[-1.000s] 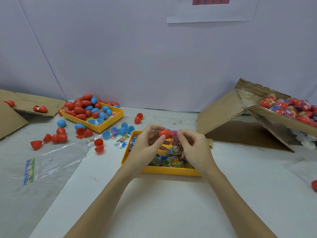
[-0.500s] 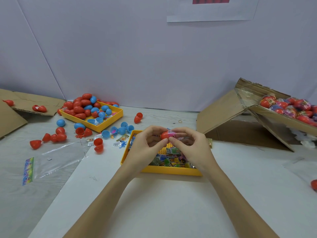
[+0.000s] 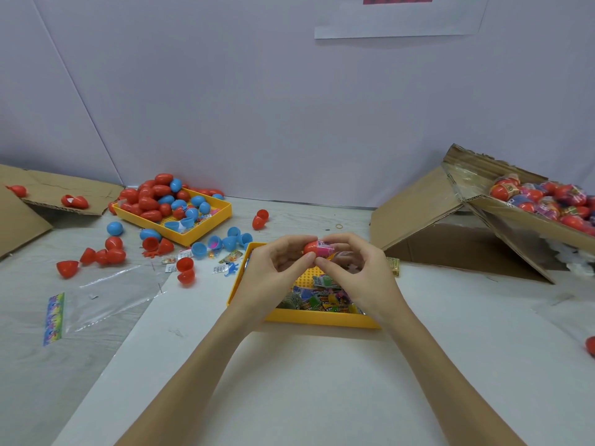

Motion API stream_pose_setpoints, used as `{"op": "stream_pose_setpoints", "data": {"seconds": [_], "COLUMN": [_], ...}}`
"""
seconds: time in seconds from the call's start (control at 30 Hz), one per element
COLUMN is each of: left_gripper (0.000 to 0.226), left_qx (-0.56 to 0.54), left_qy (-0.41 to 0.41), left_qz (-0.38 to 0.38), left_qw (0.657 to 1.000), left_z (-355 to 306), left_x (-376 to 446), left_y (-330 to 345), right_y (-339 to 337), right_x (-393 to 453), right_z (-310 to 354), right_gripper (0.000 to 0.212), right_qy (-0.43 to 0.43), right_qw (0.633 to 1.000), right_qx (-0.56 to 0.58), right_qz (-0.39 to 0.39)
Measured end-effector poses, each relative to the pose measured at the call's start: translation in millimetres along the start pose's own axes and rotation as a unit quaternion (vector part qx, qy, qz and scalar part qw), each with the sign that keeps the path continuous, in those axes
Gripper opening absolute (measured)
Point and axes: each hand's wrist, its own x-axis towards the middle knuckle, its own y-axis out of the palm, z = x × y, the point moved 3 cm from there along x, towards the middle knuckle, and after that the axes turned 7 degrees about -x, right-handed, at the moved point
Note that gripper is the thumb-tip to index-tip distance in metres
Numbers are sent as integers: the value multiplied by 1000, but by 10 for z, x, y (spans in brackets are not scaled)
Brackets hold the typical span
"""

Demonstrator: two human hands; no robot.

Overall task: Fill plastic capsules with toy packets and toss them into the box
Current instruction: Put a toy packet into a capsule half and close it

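Fingers (image 3: pixel 301 259) of both hands around capsule (image 3: pixel 317 247)

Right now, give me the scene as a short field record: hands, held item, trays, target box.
left hand: grips the red capsule half
right hand: pinches the pink toy packet at the half's open end
packet state: partly in, capsule not closed
near tray: yellow, holds toy packets, under both hands
far tray: yellow, red and blue capsules, more loose beside it
cardboard box: at right, tilted, already holds filled capsules
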Motion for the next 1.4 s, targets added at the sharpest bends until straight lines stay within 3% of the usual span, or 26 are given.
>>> {"op": "stream_pose_setpoints", "data": {"seconds": [0.23, 0.5, 0.97, 1.27, 1.4], "left_gripper": [24, 32, 27, 21, 19], "left_qx": [2, 15, 13, -14, -46], "left_qy": [-22, -22, -13, -59, -79], "left_qz": [-9, 7, 20, -25, -20], "left_qw": [1000, 1000, 1000, 998, 996], "left_z": [-18, -24, -77, 6, 9], "left_x": [-2, -14, -40, 5, 6], "left_y": [20, 25, 66, 4, 13], "right_y": [-30, -36, -23, -24, -49], "right_x": [3, 0, -1, -11, 14], "right_z": [28, 27, -4, 39, -39], "right_gripper": [22, 26, 16, 11, 16], "right_qy": [18, 38, 52, 48, 85], "right_qw": [998, 998, 997, 999, 995], "right_qx": [56, 54, 33, 4, 45], "right_qz": [-11, -11, -36, -4, -22]}}
